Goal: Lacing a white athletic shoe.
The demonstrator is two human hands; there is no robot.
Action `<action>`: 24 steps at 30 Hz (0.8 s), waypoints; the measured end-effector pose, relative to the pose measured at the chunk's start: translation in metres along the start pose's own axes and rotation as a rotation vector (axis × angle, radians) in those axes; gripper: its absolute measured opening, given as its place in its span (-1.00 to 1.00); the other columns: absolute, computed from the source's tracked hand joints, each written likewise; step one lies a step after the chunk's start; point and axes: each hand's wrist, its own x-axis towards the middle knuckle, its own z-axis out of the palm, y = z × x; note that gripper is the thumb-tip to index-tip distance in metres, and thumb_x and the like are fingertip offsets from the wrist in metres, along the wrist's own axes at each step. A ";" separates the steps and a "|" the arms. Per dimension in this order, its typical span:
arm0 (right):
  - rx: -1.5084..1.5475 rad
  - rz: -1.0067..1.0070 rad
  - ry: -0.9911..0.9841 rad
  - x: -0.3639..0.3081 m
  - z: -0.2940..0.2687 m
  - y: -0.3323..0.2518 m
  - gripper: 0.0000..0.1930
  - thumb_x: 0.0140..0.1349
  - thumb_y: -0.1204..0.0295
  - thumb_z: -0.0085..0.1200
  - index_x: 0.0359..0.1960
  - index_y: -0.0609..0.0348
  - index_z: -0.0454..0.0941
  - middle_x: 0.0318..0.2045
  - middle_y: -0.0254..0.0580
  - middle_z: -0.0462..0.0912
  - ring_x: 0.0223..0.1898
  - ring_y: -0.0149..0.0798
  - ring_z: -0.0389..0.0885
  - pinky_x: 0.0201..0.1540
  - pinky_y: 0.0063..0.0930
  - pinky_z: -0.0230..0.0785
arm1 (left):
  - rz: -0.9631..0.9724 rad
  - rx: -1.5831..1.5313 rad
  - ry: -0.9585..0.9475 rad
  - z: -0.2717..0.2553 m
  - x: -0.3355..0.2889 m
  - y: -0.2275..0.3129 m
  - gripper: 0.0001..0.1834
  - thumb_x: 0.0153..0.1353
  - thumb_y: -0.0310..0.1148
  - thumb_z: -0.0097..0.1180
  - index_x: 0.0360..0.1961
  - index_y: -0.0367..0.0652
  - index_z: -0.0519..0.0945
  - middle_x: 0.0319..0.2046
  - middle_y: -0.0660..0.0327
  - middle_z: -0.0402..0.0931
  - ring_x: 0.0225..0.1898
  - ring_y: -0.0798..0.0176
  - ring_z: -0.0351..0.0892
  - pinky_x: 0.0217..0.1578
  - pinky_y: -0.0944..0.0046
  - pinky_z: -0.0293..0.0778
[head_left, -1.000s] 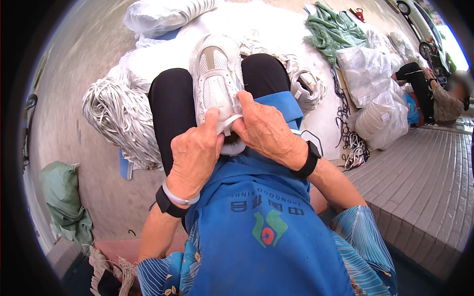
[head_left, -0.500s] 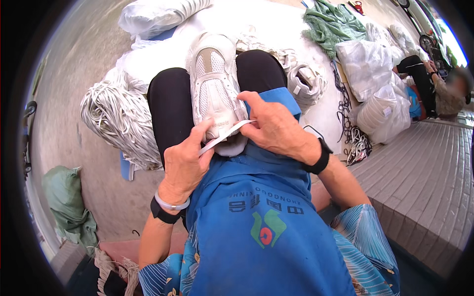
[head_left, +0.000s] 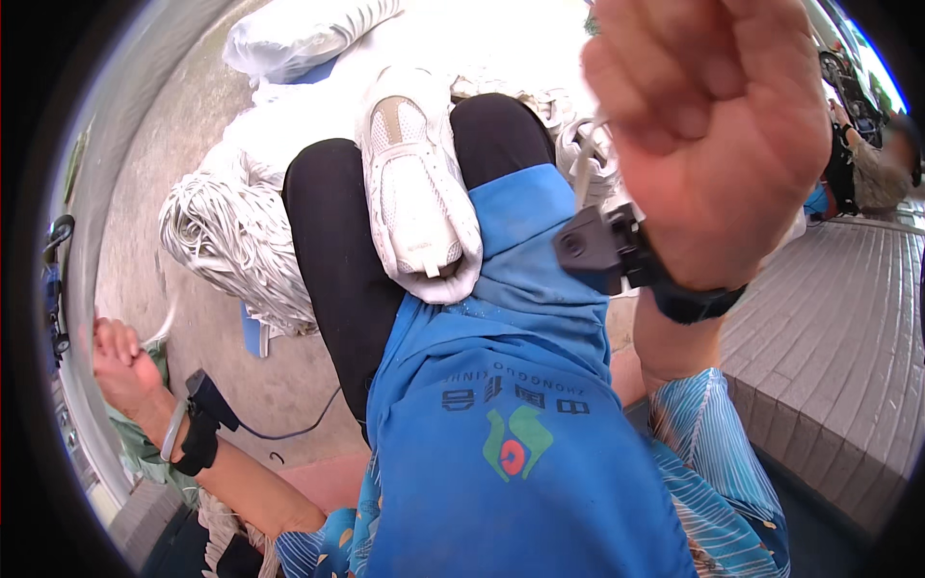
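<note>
A white sneaker (head_left: 409,207) with beige trim lies between my black-clad knees, toe pointing away from me. Both my hands are off it and spread wide apart. My left hand (head_left: 125,371) is out at the far left, fingers curled, with a white shoelace end (head_left: 166,326) showing at them. Raised close on the right, my right hand (head_left: 718,135) is closed, and a pale lace (head_left: 584,169) hangs by its fingers, partly blurred. Whether both pieces are one lace cannot be seen. A black wrist device (head_left: 590,249) is strapped on my right wrist.
A big bundle of white laces (head_left: 236,246) lies left of my knees. More white shoes (head_left: 588,149) sit beyond my right knee. A filled plastic bag (head_left: 303,39) lies at the far left, on white sheeting. Another person (head_left: 867,173) sits at the far right beside grey slatted boards (head_left: 819,337).
My hands have left the sneaker's heel end and pulled far apart, left hand outward to the left, right hand up and to the right. The sneaker stays in my lap.
</note>
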 end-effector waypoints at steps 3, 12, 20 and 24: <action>-0.209 0.090 -0.325 -0.022 0.025 0.020 -0.81 0.15 0.45 0.00 -0.20 0.21 0.53 -0.47 -0.17 0.42 -0.46 -0.25 0.37 -0.50 -0.46 0.22 | 0.221 -0.408 -0.444 0.086 -0.016 0.019 -0.68 0.42 -0.27 -0.17 -0.15 -0.35 0.49 -0.62 0.39 0.12 -0.67 0.51 0.02 -0.60 0.48 0.06; -1.000 0.217 -0.368 -0.070 -0.071 0.031 -0.76 0.05 0.60 0.05 -0.21 0.16 0.58 -0.30 -0.05 0.50 -0.32 -0.03 0.56 -0.27 -0.31 0.44 | 0.439 0.622 -1.048 0.239 -0.150 -0.029 -0.81 0.31 -0.41 -0.04 -0.20 -0.25 0.59 -0.45 0.18 0.52 -0.35 0.24 0.51 -0.19 0.25 0.42; -1.334 0.275 -0.232 -0.119 -0.134 0.069 -0.89 0.12 0.61 0.06 -0.29 0.25 0.50 -0.34 0.01 0.49 -0.32 0.06 0.55 -0.25 -0.23 0.41 | -0.207 0.874 -0.885 0.136 -0.146 -0.062 -0.82 0.24 -0.46 0.04 -0.18 -0.29 0.57 -0.44 0.09 0.55 -0.41 0.14 0.55 -0.33 0.25 0.43; -1.220 0.312 -0.040 -0.105 -0.128 0.071 -0.93 0.17 0.63 0.02 -0.31 0.29 0.50 -0.43 -0.02 0.53 -0.41 -0.08 0.59 -0.32 -0.32 0.44 | -0.421 0.774 -0.784 0.123 -0.144 -0.064 -0.81 0.19 -0.50 0.10 -0.17 -0.32 0.57 -0.40 0.17 0.56 -0.39 0.29 0.55 -0.31 0.33 0.43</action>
